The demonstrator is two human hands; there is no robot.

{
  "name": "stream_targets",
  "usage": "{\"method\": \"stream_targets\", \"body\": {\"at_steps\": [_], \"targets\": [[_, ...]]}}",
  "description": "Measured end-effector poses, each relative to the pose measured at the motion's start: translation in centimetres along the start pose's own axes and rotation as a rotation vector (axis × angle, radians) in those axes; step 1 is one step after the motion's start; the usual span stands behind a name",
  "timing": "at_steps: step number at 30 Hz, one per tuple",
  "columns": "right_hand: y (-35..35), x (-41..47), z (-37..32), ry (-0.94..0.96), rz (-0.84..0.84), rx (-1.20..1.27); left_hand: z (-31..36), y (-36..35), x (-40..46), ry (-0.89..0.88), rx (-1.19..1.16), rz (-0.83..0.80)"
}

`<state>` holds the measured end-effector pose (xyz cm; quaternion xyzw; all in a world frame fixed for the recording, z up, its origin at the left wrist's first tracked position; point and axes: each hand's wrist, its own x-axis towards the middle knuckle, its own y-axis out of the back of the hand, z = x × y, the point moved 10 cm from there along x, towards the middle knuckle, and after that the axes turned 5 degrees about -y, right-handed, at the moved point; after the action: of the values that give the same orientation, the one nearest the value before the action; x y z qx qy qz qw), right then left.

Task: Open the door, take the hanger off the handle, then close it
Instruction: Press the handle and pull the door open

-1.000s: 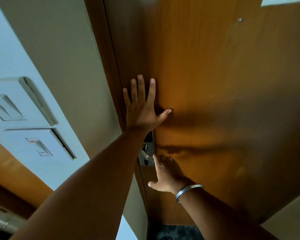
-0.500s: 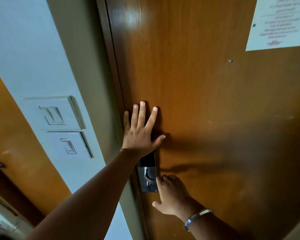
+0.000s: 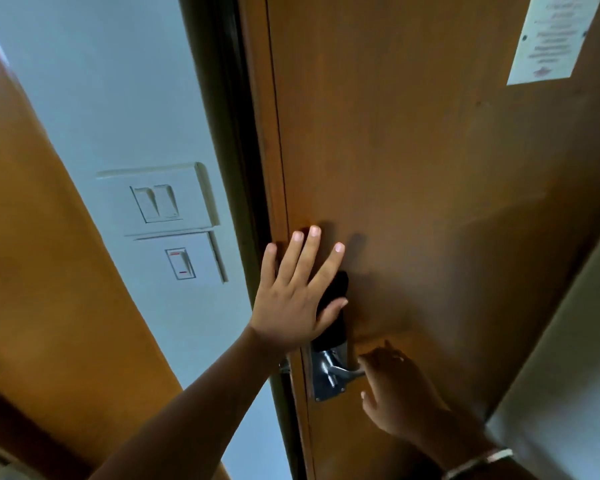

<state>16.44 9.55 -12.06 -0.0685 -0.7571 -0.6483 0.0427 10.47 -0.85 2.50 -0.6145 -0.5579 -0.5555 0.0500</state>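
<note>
A view from head height looking forward and down at a brown wooden door (image 3: 430, 174). The left hand (image 3: 293, 299) is spread flat with fingers apart, palm toward the door's left edge, just above the lock; its grip holds nothing. Beneath the palm sits a dark lock panel (image 3: 333, 317), with a silver metal plate (image 3: 326, 379) below it. A silver lever handle (image 3: 349, 372) juts right from that plate. The right hand (image 3: 399, 389) is low and in shadow, its fingers curled at the end of the handle; whether the grip is clamped on it or only touching cannot be told. A metal bangle (image 3: 478, 462) circles the right wrist. No hanger can be made out on the handle from this side. The door's left edge lies close against a dark frame (image 3: 236, 168). Left of the frame is a pale wall (image 3: 118, 98) with two white switch plates (image 3: 167, 206) stacked one above the other. A white printed notice (image 3: 551, 36), too blurred to read, is fixed to the door at upper right
</note>
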Motion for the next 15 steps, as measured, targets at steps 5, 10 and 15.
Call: {"method": "stream_targets", "body": {"at_steps": [5,10,15], "targets": [[6.5,-5.0,-3.0,-0.175,0.293,0.008,-0.8,4.7,-5.7,-0.078,-0.121,0.116],[14.4,-9.7,-8.0,-0.26,0.514,0.016,-1.7,4.7,-10.0,-0.122,-0.294,0.076],[21.3,-12.7,-13.3,-0.308,0.701,-0.092,0.7,1.2,-11.8,-0.246,-0.487,-0.051]]}}
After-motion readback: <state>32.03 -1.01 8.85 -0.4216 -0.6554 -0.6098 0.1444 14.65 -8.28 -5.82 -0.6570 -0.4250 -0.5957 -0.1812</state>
